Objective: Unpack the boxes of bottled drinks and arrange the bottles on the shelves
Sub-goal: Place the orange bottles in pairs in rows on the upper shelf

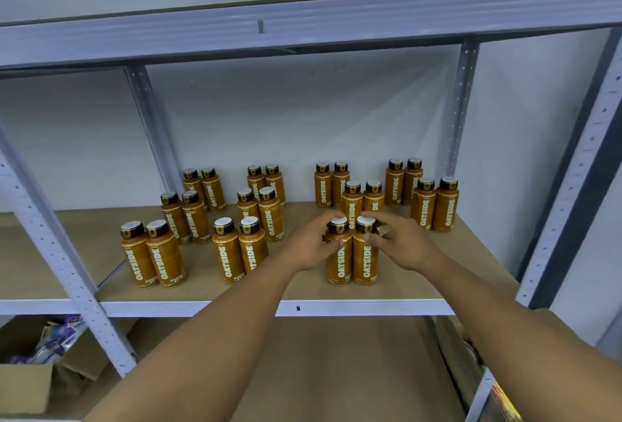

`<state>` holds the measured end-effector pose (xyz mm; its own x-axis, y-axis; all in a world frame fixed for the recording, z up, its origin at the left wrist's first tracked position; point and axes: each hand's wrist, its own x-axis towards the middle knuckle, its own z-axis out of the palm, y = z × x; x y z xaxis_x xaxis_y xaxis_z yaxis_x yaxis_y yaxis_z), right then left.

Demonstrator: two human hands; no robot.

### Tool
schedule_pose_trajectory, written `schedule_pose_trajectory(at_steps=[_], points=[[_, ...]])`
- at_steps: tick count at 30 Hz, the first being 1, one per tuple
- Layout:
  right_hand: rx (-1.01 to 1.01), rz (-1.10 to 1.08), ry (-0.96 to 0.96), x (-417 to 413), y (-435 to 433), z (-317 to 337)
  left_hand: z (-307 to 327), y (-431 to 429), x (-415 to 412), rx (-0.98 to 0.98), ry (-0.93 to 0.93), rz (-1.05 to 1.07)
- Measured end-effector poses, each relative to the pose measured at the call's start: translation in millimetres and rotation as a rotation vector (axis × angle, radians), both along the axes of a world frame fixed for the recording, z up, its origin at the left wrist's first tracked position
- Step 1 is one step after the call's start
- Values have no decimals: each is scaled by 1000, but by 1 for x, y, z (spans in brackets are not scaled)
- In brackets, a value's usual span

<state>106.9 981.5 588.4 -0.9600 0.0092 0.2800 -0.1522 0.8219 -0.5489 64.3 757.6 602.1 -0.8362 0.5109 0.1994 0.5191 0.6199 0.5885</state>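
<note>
The left bottle (pixel 338 261) and the right bottle (pixel 367 263) are stood upright and touching at the front right of the shelf board (pixel 202 292). Each is gripped at its neck, by the left hand (pixel 311 248) and the right hand (pixel 405 243) respectively, with fingers curled round. Other bottles (pixel 232 253) are ranged in pairs behind and to the left. A cardboard box (pixel 23 388) is noted below left.

Wall (pixel 303 118): plain, pale grey, behind the rack and beyond the fingers (pixel 387 219).
Rack uprights (pixel 459 101): pale grey perforated metal.
Upper beam (pixel 303 31): pale grey, above the fingers.
Shelf (pixel 67 253): brown board beneath the fingers, with a white front rail (pixel 370 307).
Lower board (pixel 319 371): brown, below the fingers.
Cardboard box (pixel 23 388): open, far down to the fingers' left.
</note>
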Motion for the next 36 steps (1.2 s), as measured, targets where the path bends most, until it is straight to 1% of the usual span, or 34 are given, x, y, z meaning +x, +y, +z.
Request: schedule_pose_trajectory(at_steps=[4, 13, 36], points=[[26, -11, -2, -3, -7, -2, -1, -8, -2, 5, -1, 4], [-5, -6, -2, -5, -19, -1, 0, -18, -2, 31, -26, -5], [-15, -37, -6, -1, -37, 3, -3, -32, -11, 22, 0, -42]])
